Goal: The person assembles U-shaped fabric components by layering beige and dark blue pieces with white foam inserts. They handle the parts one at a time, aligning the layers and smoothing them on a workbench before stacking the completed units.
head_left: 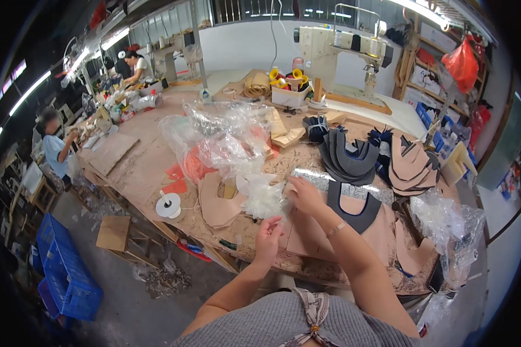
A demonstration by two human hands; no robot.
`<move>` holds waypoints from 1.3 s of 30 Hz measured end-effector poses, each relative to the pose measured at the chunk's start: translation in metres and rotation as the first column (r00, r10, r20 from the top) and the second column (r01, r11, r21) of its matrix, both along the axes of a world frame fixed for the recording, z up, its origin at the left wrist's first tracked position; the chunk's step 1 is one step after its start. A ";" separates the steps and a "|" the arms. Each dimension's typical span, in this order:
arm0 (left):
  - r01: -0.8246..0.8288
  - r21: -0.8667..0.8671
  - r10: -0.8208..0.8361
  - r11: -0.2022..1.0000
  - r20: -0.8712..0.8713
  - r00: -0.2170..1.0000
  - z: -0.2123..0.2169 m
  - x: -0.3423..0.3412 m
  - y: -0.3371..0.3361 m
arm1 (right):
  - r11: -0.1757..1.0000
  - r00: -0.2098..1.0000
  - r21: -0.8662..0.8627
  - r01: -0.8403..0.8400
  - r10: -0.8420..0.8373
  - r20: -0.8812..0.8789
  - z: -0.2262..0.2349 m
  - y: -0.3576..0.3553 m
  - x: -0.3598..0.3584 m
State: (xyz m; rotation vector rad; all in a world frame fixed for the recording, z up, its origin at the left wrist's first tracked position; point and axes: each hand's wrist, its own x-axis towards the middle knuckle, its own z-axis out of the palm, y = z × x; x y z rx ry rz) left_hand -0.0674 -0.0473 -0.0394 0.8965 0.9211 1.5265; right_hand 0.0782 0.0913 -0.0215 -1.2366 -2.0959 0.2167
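Note:
My left hand (268, 238) is just in front of a pile of thin, whitish translucent pieces (260, 195), its fingers curled together. Anything in that pinch is too small to make out. Reaching in from the right, my right hand (305, 194) has its fingers bent down at the pile's right side, by the edge of a silvery sheet (312, 176); what they grip, if anything, is hidden. Left of the pile lies a tan curved piece (215, 203). A dark grey U-shaped piece (355, 215) rests beside my right forearm.
Crumpled clear plastic (214, 136) covers the table's middle. Stacked dark U-shaped pieces (348, 155) and tan pieces (410, 168) stand at the right. A white spool (168, 205) sits near the left edge. Behind is a sewing machine (344, 55). A blue crate (66, 269) stands on the floor.

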 end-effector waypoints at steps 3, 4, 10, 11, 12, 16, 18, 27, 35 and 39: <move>0.002 0.006 -0.002 1.000 -0.047 0.999 0.000 -0.012 0.001 | 0.986 0.950 -0.083 0.146 -0.117 0.289 -0.011 0.028 -0.024; -0.009 0.011 0.010 1.000 -0.071 0.997 -0.004 -0.021 0.001 | 0.982 0.939 -0.145 0.124 -0.069 0.338 0.000 0.029 -0.031; -0.266 -0.014 0.247 0.964 -0.328 0.912 -0.015 -0.060 0.046 | 0.966 0.987 -0.219 -0.139 0.154 0.054 0.031 0.036 -0.019; -0.319 0.182 0.367 0.930 -0.462 0.807 -0.001 -0.059 0.050 | 0.949 0.977 -0.231 -0.213 0.205 -0.062 0.041 0.029 -0.014; -0.326 0.378 0.494 0.866 -0.555 0.670 0.016 -0.057 0.054 | 0.929 0.952 -0.235 -0.286 0.249 -0.178 0.053 0.022 -0.010; 0.132 0.690 0.638 0.711 -0.713 0.290 0.092 -0.053 0.079 | 0.932 0.919 -0.106 -0.348 0.317 -0.233 0.098 -0.010 0.010; 0.330 0.600 0.616 0.729 -0.785 0.067 0.114 -0.047 0.088 | 0.936 0.922 -0.009 -0.353 0.346 -0.174 0.119 -0.021 0.019; 0.513 0.134 -0.012 0.848 -0.962 0.271 0.137 -0.026 0.082 | 0.926 0.899 0.119 -0.357 0.376 -0.223 0.122 -0.044 0.052; 0.585 -0.139 -0.554 0.799 -0.549 0.626 0.116 -0.032 0.088 | 0.853 0.963 0.451 -0.262 0.201 0.180 0.122 -0.085 0.060; 0.394 -0.140 -0.370 0.908 -0.707 0.603 0.106 -0.047 0.105 | 0.809 0.956 0.532 -0.249 0.117 0.269 0.116 -0.105 0.078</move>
